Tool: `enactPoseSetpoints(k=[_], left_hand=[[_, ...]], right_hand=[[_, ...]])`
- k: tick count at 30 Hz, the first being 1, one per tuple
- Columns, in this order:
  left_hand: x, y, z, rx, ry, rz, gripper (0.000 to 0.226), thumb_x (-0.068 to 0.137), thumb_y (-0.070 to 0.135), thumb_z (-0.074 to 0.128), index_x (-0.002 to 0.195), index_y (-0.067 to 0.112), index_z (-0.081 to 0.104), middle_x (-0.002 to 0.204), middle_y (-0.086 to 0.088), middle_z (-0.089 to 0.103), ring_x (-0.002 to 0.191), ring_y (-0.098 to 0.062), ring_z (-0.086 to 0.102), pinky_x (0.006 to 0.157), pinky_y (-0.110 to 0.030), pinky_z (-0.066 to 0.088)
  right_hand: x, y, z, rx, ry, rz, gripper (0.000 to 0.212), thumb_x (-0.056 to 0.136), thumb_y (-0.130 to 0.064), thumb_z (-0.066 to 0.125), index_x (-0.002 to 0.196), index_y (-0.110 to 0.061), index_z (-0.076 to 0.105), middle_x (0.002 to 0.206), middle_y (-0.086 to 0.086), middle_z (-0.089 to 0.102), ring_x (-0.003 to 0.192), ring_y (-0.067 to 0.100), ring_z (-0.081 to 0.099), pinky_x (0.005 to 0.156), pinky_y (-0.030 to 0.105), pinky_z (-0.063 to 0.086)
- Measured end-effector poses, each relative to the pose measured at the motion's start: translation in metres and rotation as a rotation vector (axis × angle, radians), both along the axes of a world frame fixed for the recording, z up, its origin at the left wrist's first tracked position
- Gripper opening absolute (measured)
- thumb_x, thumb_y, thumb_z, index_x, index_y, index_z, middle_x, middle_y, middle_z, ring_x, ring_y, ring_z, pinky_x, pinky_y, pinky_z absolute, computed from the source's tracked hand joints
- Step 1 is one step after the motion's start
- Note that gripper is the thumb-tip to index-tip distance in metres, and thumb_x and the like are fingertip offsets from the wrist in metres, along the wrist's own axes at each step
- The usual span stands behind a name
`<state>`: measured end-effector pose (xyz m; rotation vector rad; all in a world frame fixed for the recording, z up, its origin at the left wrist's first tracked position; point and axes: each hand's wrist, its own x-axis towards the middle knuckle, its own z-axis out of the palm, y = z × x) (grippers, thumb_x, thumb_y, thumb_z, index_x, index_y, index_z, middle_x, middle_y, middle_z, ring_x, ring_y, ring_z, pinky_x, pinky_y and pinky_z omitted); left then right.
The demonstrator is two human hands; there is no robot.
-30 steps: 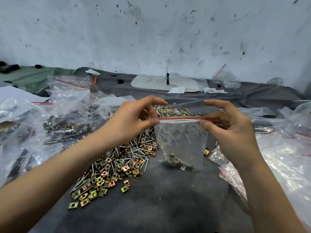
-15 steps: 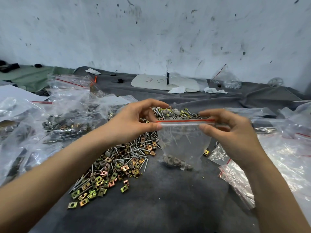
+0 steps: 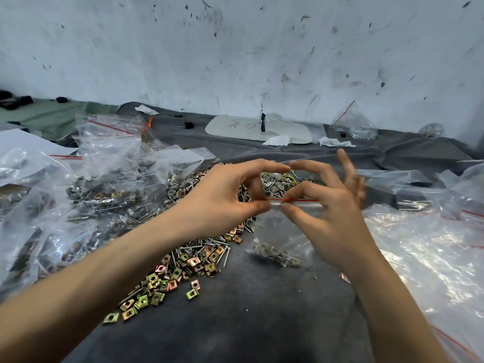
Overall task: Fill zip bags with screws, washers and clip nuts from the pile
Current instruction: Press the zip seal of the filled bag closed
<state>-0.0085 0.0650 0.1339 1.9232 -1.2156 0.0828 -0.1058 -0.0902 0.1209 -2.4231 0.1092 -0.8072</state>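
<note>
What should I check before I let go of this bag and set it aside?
1. Both hands on the bag: ok; left hand and right hand pinch the strip.
2. Strip sealed end to end: cannot tell; the right hand hides part.
3. Washers inside: ok.
4. Other part kinds inside: cannot tell.
5. Filled bags at left to lay it with: ok.
6. Pile has parts for the next bag: ok.
</note>
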Motion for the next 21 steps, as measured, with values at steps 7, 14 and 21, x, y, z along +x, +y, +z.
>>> enactPoseSetpoints(k=[7, 14, 21], left_hand=[[-0.007, -0.004, -0.010, -0.118, 0.068, 0.052, 0.036, 0.079, 0.013, 0.077, 0.112, 0.025, 0.066, 0.074, 0.013, 0.068, 0.077, -0.001, 0.063, 0.080, -0.011, 0.044], [-0.014, -0.012, -0.022, -0.167, 0.119, 0.106, 0.005, 0.084, 0.017, 0.072, 0.087, 0.016, 0.068, 0.088, 0.009, 0.064, 0.081, 0.001, 0.057, 0.073, -0.011, 0.039], [-0.018, -0.011, -0.019, -0.144, 0.121, 0.080, 0.011, 0.086, 0.008, 0.069, 0.079, 0.002, 0.062, 0.114, -0.004, 0.055, 0.100, -0.003, 0.053, 0.080, -0.005, 0.034]], right_hand=[[0.000, 0.002, 0.002, 0.096, 0.014, 0.013, 0.021, 0.076, -0.033, 0.074, 0.067, -0.045, 0.060, 0.128, -0.035, 0.043, 0.140, -0.004, -0.007, 0.114, 0.049, -0.011], [0.001, 0.000, 0.002, 0.117, 0.014, 0.025, 0.025, 0.079, -0.028, 0.071, 0.067, -0.043, 0.056, 0.126, -0.031, 0.046, 0.137, -0.009, -0.003, 0.114, 0.046, -0.012], [0.002, 0.001, -0.001, 0.101, 0.024, 0.048, 0.024, 0.083, -0.026, 0.068, 0.069, -0.040, 0.055, 0.126, -0.029, 0.045, 0.133, -0.011, -0.005, 0.113, 0.042, -0.016]])
